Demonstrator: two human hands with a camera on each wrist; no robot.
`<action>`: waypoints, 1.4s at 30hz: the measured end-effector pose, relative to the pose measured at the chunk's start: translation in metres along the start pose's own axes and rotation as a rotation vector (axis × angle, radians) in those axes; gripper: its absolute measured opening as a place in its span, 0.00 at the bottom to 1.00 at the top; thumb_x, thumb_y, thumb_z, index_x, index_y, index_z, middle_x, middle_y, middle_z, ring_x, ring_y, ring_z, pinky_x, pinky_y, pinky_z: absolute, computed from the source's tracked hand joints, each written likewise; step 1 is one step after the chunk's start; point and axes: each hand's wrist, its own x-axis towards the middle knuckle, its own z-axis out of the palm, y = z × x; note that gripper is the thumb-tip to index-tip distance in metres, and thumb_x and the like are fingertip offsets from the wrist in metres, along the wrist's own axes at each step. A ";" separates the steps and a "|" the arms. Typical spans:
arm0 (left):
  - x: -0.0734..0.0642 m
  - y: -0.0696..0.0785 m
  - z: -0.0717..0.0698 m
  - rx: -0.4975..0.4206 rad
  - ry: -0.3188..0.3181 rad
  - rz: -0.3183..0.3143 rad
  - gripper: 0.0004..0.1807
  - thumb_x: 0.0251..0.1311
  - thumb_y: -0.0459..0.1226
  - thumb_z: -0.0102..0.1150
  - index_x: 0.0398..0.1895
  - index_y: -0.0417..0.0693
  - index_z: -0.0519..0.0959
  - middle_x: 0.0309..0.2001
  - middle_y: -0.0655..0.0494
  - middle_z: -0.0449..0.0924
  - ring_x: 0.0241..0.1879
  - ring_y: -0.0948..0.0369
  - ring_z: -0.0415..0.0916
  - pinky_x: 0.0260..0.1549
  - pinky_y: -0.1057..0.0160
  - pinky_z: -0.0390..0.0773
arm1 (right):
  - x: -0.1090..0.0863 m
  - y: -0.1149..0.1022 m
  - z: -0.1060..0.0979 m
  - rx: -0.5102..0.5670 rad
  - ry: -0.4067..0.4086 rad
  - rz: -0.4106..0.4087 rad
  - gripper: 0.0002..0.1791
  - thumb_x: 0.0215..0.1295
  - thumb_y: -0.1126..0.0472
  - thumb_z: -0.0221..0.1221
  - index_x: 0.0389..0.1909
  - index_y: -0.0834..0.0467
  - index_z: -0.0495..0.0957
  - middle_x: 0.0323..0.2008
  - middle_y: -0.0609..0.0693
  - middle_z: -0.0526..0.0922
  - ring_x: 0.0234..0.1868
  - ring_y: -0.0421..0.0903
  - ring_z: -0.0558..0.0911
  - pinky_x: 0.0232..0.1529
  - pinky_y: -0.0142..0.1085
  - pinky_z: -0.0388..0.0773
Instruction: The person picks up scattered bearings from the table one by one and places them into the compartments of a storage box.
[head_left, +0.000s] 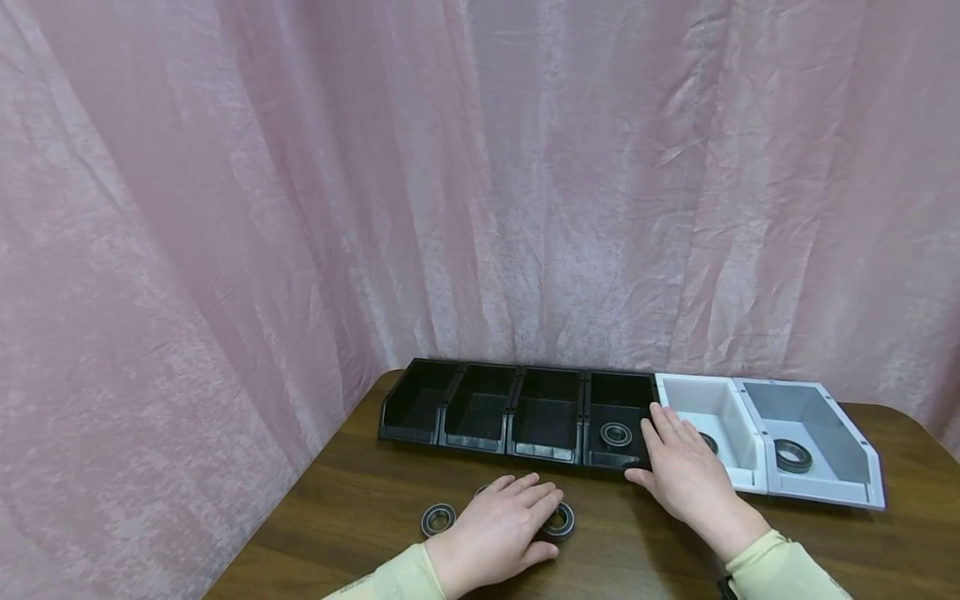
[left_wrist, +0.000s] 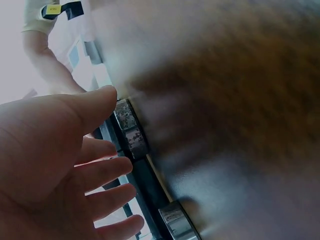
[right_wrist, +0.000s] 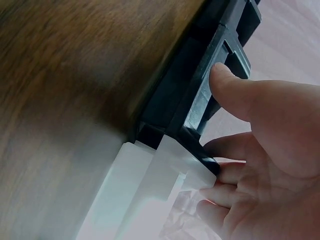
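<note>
My left hand lies flat on the wooden table, fingers straight, fingertips over a steel bearing. A second bearing lies just left of that hand. In the left wrist view the left hand is spread, thumb tip beside a bearing seen edge-on. My right hand rests with straight fingers where the rightmost black bin meets the white bin. The right wrist view shows its thumb touching the black bin's front and its fingers at the white bin's rim.
Four black bins stand in a row at the back, then the white bin and a grey bin. One bearing lies in the rightmost black bin, one in the grey bin, one half hidden in the white. A pink curtain hangs behind.
</note>
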 end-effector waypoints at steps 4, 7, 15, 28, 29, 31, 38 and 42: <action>0.001 0.000 0.001 -0.002 -0.020 0.001 0.35 0.78 0.59 0.63 0.78 0.51 0.77 0.74 0.58 0.79 0.75 0.55 0.75 0.69 0.48 0.79 | 0.001 0.000 -0.001 0.005 -0.001 0.004 0.44 0.65 0.47 0.78 0.67 0.77 0.76 0.75 0.78 0.69 0.76 0.75 0.70 0.76 0.65 0.68; 0.002 0.000 0.002 0.000 -0.038 -0.002 0.34 0.77 0.60 0.63 0.78 0.52 0.78 0.73 0.58 0.80 0.74 0.56 0.75 0.69 0.49 0.79 | 0.001 0.000 -0.002 0.008 -0.004 0.007 0.44 0.65 0.48 0.78 0.67 0.78 0.76 0.75 0.78 0.69 0.76 0.75 0.70 0.76 0.65 0.68; 0.003 0.001 0.003 0.028 -0.059 0.005 0.34 0.75 0.60 0.66 0.75 0.53 0.80 0.71 0.60 0.82 0.72 0.57 0.78 0.67 0.50 0.80 | 0.001 0.000 -0.001 0.009 -0.011 0.012 0.44 0.66 0.48 0.77 0.68 0.77 0.76 0.75 0.78 0.69 0.77 0.75 0.69 0.76 0.65 0.67; 0.012 0.000 0.003 0.018 -0.063 -0.005 0.30 0.74 0.59 0.68 0.70 0.55 0.83 0.67 0.64 0.84 0.70 0.58 0.79 0.67 0.50 0.81 | -0.001 -0.001 0.000 0.001 0.009 0.001 0.43 0.65 0.47 0.78 0.67 0.77 0.77 0.74 0.78 0.70 0.76 0.75 0.70 0.75 0.65 0.68; 0.013 0.000 0.003 0.019 -0.061 -0.004 0.29 0.74 0.58 0.69 0.70 0.55 0.84 0.66 0.64 0.85 0.70 0.59 0.80 0.67 0.51 0.81 | -0.001 -0.001 0.000 0.000 0.010 0.002 0.43 0.65 0.48 0.78 0.67 0.77 0.77 0.74 0.78 0.70 0.76 0.74 0.70 0.75 0.65 0.68; 0.014 0.000 0.003 0.028 -0.049 0.001 0.26 0.74 0.57 0.70 0.67 0.56 0.85 0.65 0.65 0.86 0.69 0.59 0.81 0.66 0.51 0.81 | -0.001 -0.001 0.000 0.000 0.011 0.003 0.43 0.65 0.48 0.78 0.67 0.77 0.77 0.74 0.78 0.70 0.76 0.74 0.70 0.75 0.65 0.68; 0.017 0.000 0.001 0.045 -0.020 0.008 0.22 0.72 0.56 0.72 0.61 0.57 0.87 0.59 0.67 0.89 0.65 0.61 0.83 0.65 0.52 0.82 | -0.001 -0.002 0.000 0.003 0.011 0.007 0.44 0.64 0.48 0.79 0.68 0.77 0.76 0.75 0.78 0.70 0.76 0.75 0.70 0.75 0.65 0.68; 0.019 0.001 0.001 0.040 -0.026 0.002 0.22 0.71 0.57 0.72 0.60 0.58 0.87 0.58 0.67 0.89 0.65 0.61 0.83 0.65 0.52 0.82 | -0.001 -0.001 0.001 0.002 0.011 0.008 0.45 0.64 0.48 0.79 0.68 0.77 0.76 0.74 0.78 0.70 0.76 0.75 0.70 0.75 0.65 0.68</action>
